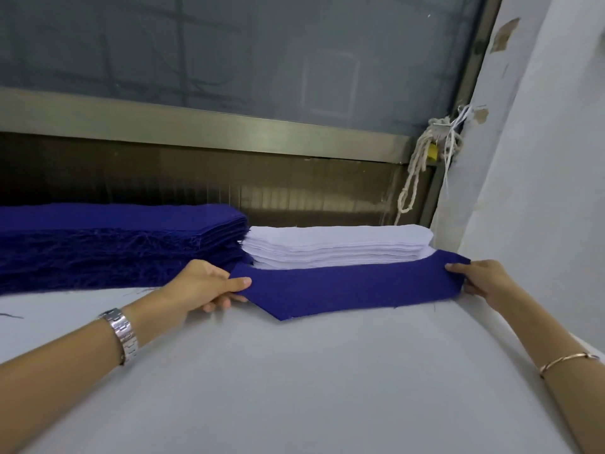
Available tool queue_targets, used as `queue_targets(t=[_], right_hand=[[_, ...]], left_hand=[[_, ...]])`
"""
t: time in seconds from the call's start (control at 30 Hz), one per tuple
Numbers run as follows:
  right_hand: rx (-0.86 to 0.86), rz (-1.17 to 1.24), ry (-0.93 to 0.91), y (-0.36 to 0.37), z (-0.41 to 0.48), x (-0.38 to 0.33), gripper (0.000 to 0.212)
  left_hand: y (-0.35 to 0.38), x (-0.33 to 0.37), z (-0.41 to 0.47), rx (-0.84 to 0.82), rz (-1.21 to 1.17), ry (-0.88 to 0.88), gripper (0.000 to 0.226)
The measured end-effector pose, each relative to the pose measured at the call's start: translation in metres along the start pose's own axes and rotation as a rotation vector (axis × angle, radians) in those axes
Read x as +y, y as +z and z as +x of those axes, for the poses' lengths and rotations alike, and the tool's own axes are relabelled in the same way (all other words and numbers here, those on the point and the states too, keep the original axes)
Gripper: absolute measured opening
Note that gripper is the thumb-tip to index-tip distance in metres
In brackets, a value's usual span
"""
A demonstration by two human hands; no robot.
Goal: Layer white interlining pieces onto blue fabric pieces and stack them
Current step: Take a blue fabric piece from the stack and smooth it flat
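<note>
A single blue fabric piece (pixel 343 290) is being held stretched just in front of the white interlining stack (pixel 334 245) on the tabletop (pixel 311 388). Its left end is being pinched by the left hand (pixel 204 285), its right end by the right hand (pixel 481 278). A blue fabric stack (pixel 108 237) is lying left of the white stack.

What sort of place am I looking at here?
Likely a garment workshop: a tall stack of cut blue fabric, a stack of white interlining beside it, and the left hand and right hand holding one blue piece at a table.
</note>
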State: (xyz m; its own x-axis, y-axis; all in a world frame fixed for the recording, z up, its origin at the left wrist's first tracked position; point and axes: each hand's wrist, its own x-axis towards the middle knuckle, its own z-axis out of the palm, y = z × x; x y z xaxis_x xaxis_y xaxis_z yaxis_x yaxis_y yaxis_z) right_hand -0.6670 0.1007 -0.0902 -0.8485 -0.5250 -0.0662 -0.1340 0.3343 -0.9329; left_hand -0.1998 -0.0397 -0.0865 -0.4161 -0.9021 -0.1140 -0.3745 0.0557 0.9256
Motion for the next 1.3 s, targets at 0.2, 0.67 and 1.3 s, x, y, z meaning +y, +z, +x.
queue_targets(t=[0.2, 0.67, 1.3], right_hand=[[0.03, -0.223, -0.116, 0.003, 0.006, 0.009, 0.037], [0.107, -0.546, -0.189, 0.0, 0.006, 0.013, 0.038], [0.156, -0.699, -0.227, -0.003, 0.003, 0.015, 0.044]], left_hand=[[0.007, -0.008, 0.004, 0.01, 0.1, -0.002, 0.04], [0.017, -0.008, 0.012, 0.09, 0.382, 0.068, 0.044], [0.027, -0.002, 0.012, 0.172, 0.597, 0.126, 0.049]])
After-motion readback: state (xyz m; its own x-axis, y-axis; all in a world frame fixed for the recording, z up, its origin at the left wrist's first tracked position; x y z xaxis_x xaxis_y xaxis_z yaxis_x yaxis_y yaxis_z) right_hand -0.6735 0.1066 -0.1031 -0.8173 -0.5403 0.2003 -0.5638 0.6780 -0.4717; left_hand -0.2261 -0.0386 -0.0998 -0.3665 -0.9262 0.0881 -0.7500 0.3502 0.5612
